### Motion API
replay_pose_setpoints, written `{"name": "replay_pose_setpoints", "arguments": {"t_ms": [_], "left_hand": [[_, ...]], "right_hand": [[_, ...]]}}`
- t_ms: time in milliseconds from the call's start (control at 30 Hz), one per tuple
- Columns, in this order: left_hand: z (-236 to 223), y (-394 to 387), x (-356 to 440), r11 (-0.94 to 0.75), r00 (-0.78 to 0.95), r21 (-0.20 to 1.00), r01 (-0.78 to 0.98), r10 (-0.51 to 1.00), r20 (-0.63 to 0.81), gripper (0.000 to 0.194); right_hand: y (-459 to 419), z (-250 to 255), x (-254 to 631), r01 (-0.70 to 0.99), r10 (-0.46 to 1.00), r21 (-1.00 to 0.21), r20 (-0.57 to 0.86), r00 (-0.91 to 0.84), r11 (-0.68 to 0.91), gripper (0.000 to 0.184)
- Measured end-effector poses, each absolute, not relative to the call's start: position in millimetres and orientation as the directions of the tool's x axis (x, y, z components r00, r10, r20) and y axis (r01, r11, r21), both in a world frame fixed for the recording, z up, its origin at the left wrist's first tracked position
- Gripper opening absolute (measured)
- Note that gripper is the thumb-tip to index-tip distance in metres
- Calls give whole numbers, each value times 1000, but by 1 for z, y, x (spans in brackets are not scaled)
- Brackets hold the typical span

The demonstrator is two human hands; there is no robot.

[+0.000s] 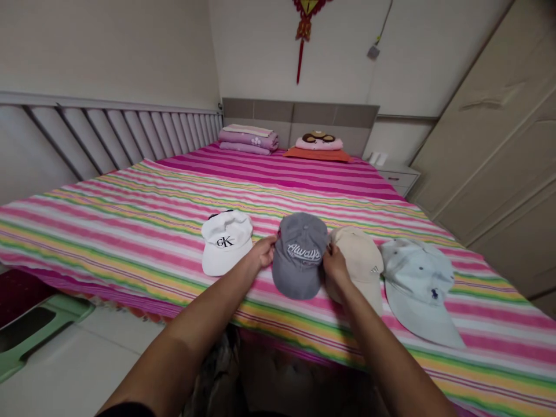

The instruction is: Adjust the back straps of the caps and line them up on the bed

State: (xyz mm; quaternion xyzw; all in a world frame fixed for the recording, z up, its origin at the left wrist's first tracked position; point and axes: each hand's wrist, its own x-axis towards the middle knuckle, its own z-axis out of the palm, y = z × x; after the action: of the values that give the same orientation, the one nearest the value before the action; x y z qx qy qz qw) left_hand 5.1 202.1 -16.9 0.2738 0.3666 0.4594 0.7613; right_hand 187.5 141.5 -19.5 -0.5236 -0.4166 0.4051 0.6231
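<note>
A grey baseball cap (pixel 299 255) with white "Always" lettering lies on the striped bed, its brim toward me. My left hand (pixel 264 251) pinches its left edge, and my right hand (pixel 335 262) grips its right edge with the fingers closed. To the left sits a white cap (pixel 226 243) with black "CK" letters, partly behind my left forearm. A beige cap (pixel 358 255) lies directly to the right, partly covered by my right hand and forearm. Beyond it, farthest right, rests a pale blue cap (pixel 417 284) with a small dark emblem.
The striped bedspread (pixel 130 214) spreads under the caps. Folded purple bedding (pixel 247 139) and a pink pillow stack (pixel 319 145) stand by the headboard (pixel 269 113). A green stool (pixel 43 330) is on the floor at left; a white nightstand (pixel 397 174) stands at right.
</note>
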Motion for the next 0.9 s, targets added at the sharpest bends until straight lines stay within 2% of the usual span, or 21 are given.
{"name": "replay_pose_setpoints", "arguments": {"t_ms": [100, 200, 333, 433, 500, 633, 767, 900], "left_hand": [[-46, 195, 4, 414, 253, 785, -460, 909, -331, 13], [-58, 189, 4, 337, 146, 837, -430, 941, -304, 19], [-62, 185, 10, 192, -40, 919, -344, 975, -219, 36], [-66, 176, 13, 95, -88, 958, -270, 988, -123, 38], [-71, 166, 12, 43, -98, 974, -222, 993, -66, 38], [-74, 143, 5, -46, -119, 991, -128, 992, 30, 41], [-67, 133, 8, -77, -47, 997, 26, 996, 78, 42], [-61, 133, 18, -48, -49, 999, 15, 998, 49, 40]], "right_hand": [[125, -41, 179, 230, 915, -966, 195, 352, 118, 45], [107, -54, 171, 448, 913, -889, 255, 320, 91, 47], [90, -62, 162, 626, 917, -777, 294, 269, 66, 46], [80, -67, 158, 709, 917, -703, 322, 236, 64, 43], [73, -68, 157, 804, 918, -590, 357, 176, 75, 46], [60, -64, 159, 950, 928, -282, 371, -19, 132, 61], [54, -55, 162, 986, 956, -55, 260, -139, 158, 50], [52, -52, 161, 979, 959, 90, 205, -198, 183, 51]]}}
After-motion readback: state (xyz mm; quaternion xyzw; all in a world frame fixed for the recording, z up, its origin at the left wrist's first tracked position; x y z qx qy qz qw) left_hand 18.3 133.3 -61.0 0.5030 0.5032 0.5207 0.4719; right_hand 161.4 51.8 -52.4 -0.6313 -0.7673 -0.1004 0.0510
